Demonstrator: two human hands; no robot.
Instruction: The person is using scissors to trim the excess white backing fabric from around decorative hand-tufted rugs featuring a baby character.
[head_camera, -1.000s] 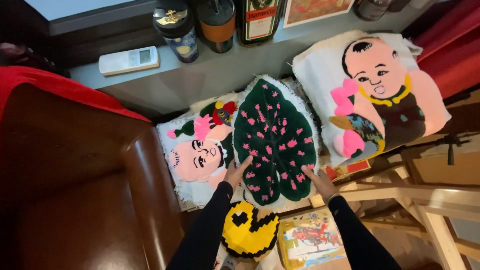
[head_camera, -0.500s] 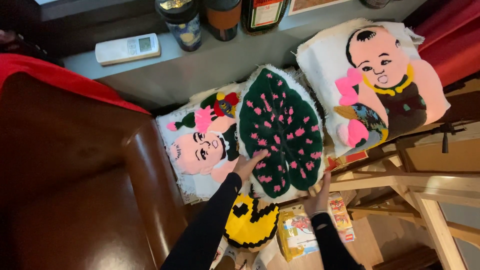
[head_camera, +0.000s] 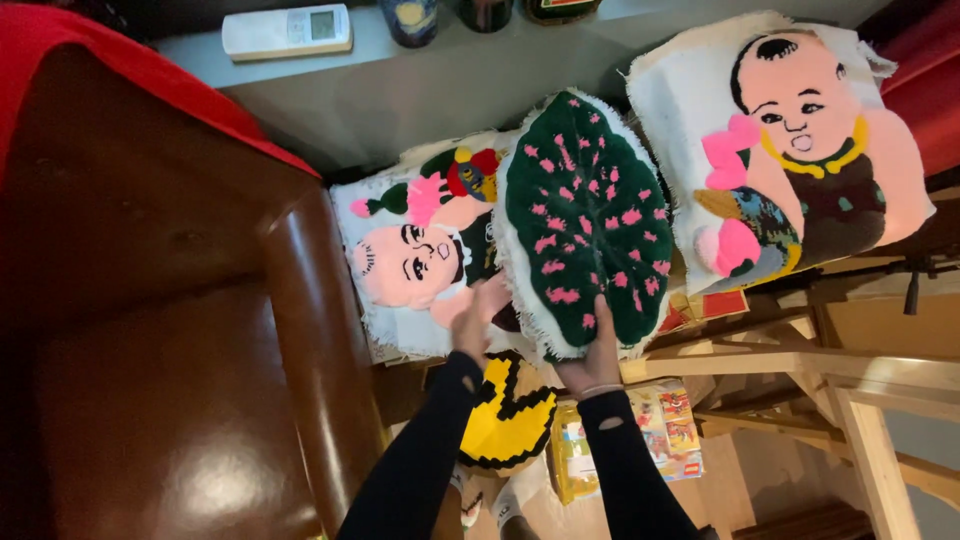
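A green leaf-shaped rug (head_camera: 585, 225) is gripped at its near edge by the right hand (head_camera: 592, 358), against a grey ledge (head_camera: 420, 90). The left hand (head_camera: 472, 318) is laid open on a tufted face rug (head_camera: 415, 255), beside a brown leather armchair (head_camera: 170, 380).

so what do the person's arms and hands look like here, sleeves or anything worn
Both arms are covered in snug black long sleeves that reach the wrists. The left hand is bare, with no glove or ring visible. The right hand is bare too, with a thin light band around the wrist just above the cuff, and the right sleeve has a small hole near that cuff. No other markings show.
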